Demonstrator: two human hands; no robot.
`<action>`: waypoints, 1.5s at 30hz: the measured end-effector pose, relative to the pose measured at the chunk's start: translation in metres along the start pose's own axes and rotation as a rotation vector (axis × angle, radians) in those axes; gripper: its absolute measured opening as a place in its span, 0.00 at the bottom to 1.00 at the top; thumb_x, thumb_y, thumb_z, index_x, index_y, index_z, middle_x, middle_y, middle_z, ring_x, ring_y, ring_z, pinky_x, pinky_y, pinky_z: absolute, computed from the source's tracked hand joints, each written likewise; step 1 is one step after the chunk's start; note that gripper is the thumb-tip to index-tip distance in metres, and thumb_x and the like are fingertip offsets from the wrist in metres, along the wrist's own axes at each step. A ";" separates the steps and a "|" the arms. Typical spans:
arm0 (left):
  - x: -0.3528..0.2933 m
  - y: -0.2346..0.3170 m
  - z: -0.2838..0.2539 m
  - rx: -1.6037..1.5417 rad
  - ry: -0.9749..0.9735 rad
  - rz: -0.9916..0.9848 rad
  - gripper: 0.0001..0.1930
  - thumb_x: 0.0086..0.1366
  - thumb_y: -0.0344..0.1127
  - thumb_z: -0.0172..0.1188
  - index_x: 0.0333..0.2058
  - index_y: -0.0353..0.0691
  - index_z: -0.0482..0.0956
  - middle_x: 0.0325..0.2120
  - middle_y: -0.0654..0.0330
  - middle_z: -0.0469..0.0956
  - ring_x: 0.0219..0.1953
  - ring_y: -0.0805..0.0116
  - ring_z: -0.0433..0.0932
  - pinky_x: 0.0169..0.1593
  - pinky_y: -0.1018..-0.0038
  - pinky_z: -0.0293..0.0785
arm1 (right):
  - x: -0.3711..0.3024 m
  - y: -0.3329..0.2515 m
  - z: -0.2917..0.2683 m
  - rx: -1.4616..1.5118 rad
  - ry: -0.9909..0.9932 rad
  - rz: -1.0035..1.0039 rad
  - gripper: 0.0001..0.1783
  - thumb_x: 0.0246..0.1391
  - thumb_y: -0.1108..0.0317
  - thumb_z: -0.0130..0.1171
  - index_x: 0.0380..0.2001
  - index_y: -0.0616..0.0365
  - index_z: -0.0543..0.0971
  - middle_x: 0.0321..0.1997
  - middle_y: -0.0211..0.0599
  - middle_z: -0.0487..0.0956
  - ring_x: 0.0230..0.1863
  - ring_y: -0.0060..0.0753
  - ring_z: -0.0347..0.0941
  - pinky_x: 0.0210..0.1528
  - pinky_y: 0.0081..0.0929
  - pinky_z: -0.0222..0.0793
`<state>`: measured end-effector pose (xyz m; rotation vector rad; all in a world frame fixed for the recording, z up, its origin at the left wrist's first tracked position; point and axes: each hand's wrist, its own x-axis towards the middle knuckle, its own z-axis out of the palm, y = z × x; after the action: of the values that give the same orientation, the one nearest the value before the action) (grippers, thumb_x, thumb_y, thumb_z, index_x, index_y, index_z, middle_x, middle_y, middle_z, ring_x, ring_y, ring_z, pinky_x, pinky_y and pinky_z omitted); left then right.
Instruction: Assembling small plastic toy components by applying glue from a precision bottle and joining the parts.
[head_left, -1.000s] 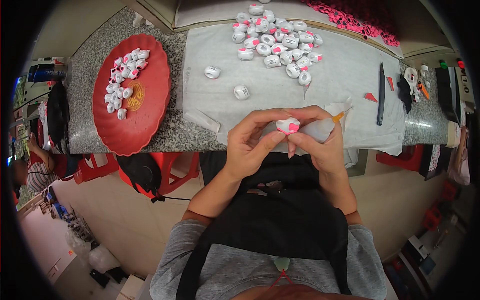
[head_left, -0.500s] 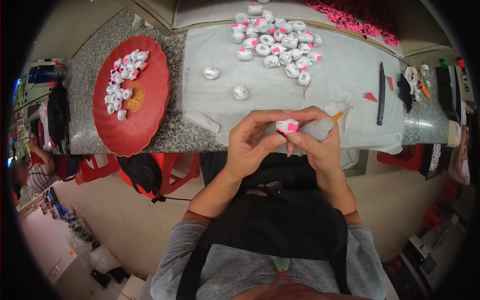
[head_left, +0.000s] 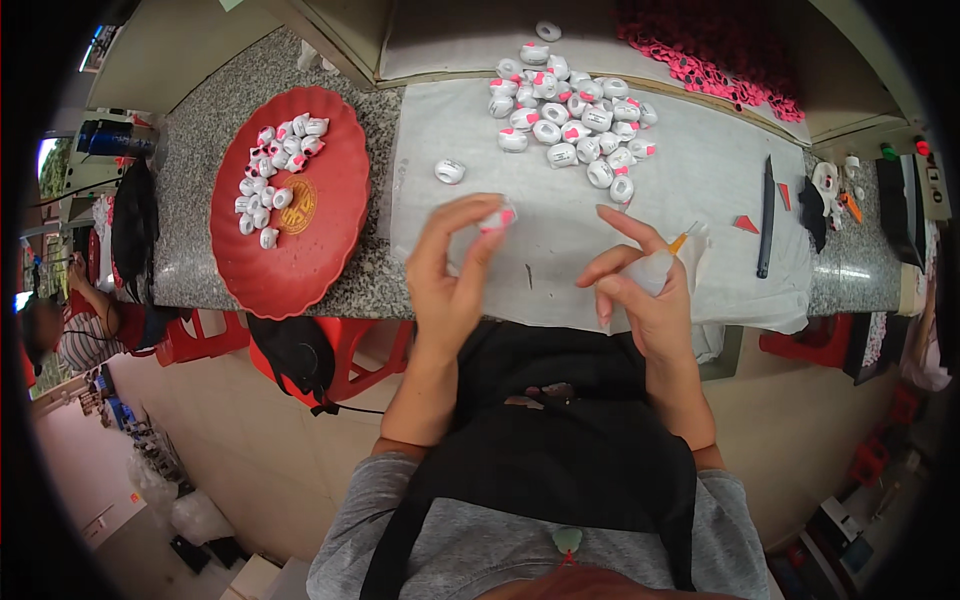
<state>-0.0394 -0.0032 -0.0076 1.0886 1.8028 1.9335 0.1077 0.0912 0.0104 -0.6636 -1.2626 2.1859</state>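
My left hand (head_left: 450, 270) pinches a small white hollow piece with a pink bow (head_left: 497, 217) between thumb and fingertips, over the white sheet; motion blurs it a little. My right hand (head_left: 650, 300) keeps a soft translucent squeeze bottle (head_left: 652, 271) in its grip, with index finger and thumb stretched out. The bottle has an orange needle tip (head_left: 678, 243) pointing up and to the right. Farther back lies a pile of similar white pieces (head_left: 597, 118), several with pink bows. One loose white piece (head_left: 450, 171) sits just beyond my left hand.
On the left, a red scalloped tray (head_left: 330, 250) holds more white pieces. A dark slim tool (head_left: 766, 215) and a red scrap (head_left: 745, 223) lie right on the white sheet (head_left: 700, 180). Pink parts (head_left: 710, 70) are heaped at the back. Another person (head_left: 85, 330) is at far left.
My hands have moved apart. The left one carried the white piece forward and left, while the right one kept the bottle. The loose piece that lay there is now hidden or gone. The view shifted slightly.
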 end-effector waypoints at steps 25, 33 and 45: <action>0.031 0.003 0.100 0.956 -0.329 0.439 0.12 0.37 0.33 0.61 0.24 0.42 0.70 0.25 0.65 0.65 0.29 0.69 0.63 0.31 0.74 0.53 | -0.020 -0.015 -0.059 0.078 0.157 -0.264 0.16 0.40 0.73 0.43 0.36 0.61 0.56 0.37 0.44 0.61 0.17 0.24 0.61 0.12 0.15 0.58; 0.031 0.007 0.083 0.623 -0.443 0.393 0.13 0.43 0.26 0.56 0.32 0.38 0.69 0.28 0.63 0.67 0.29 0.70 0.66 0.32 0.77 0.58 | -0.023 -0.023 -0.046 -0.062 0.271 -0.235 0.19 0.41 0.71 0.44 0.39 0.65 0.59 0.41 0.45 0.60 0.30 0.33 0.66 0.18 0.22 0.67; -0.009 0.009 0.039 -0.820 -0.195 -0.406 0.13 0.49 0.22 0.53 0.36 0.33 0.67 0.32 0.59 0.69 0.36 0.73 0.68 0.37 0.78 0.67 | -0.014 -0.030 -0.014 0.178 0.408 -0.474 0.16 0.35 0.72 0.55 0.30 0.59 0.63 0.30 0.39 0.65 0.24 0.25 0.62 0.24 0.18 0.60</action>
<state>-0.0043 0.0176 -0.0041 0.5439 0.8672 1.9195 0.1328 0.1031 0.0327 -0.6212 -0.8894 1.6469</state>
